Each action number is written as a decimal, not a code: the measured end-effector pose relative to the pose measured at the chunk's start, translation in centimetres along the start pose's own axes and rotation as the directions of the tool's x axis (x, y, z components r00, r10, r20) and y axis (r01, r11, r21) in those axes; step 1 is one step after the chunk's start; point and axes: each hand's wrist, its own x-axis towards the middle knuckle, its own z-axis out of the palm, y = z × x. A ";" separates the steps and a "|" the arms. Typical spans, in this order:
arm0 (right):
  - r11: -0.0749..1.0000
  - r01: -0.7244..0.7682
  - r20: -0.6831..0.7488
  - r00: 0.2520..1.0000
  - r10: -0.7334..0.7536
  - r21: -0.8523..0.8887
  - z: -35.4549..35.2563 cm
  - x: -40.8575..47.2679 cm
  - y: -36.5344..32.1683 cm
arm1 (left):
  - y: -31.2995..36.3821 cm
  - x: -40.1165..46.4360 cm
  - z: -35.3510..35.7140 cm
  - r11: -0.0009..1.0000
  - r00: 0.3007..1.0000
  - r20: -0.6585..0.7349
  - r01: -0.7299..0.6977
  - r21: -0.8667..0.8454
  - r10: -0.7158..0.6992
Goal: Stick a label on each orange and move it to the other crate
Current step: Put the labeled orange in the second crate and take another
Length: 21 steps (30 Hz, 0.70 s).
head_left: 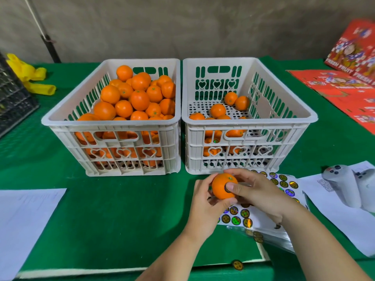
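My left hand (203,201) grips an orange (220,184) just in front of the right crate (249,120). My right hand (255,191) also holds this orange, and its thumb presses a round label (227,189) onto the peel. Beneath both hands lies a sheet of shiny round labels (284,183). The left crate (113,122) is heaped with oranges (138,98). Several oranges (218,110) lie on the floor of the right crate.
Green cloth (121,209) covers the table. White papers (24,226) lie at the front left, and a single loose label (237,265) sits at the front edge. A white controller (345,183) rests on paper at right. Red fruit boxes (349,78) are at back right, a dark crate (12,102) and yellow plastic (30,78) at left.
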 end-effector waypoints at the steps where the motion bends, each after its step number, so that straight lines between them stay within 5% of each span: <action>1: 0.997 -0.009 0.009 1.000 0.008 0.071 0.0 0.0 0.1 | 0.2 -0.1 0.0 1.000 1.000 -0.004 -0.014 -0.006 0.014; 4: 0.983 -0.019 0.042 0.999 0.012 0.185 0.6 -0.4 0.1 | 0.9 -0.4 0.1 0.999 1.000 0.015 -0.022 -0.035 0.023; 8: 0.991 0.122 -0.033 0.992 -0.120 0.058 1.7 -0.9 -0.1 | 1.8 -1.2 -0.2 0.997 0.997 0.010 -0.076 0.007 0.076; 13: 0.930 0.360 -0.006 0.932 -0.362 -0.078 2.2 -1.3 -3.6 | 5.9 -1.2 -1.3 0.908 0.972 -0.066 -0.184 0.375 0.225; 15: 0.883 0.461 -0.065 0.882 -0.467 -0.087 2.2 -1.0 -6.5 | 9.3 -0.1 -2.3 0.836 0.942 -0.038 -0.278 0.473 0.334; 17: 0.838 0.538 -0.155 0.824 -0.545 -0.089 2.1 -0.1 -9.6 | 12.7 1.7 -3.9 0.697 0.831 0.039 -0.489 0.525 0.554; 19: 0.778 0.575 -0.224 0.747 -0.625 -0.253 1.8 1.0 -12.7 | 16.1 4.3 -6.2 0.475 0.685 0.123 -0.612 0.632 0.718; 21: 0.706 0.502 -0.239 0.703 -0.669 -0.499 1.2 2.5 -15.1 | 18.9 7.4 -8.6 0.341 0.663 0.165 -0.563 0.753 0.730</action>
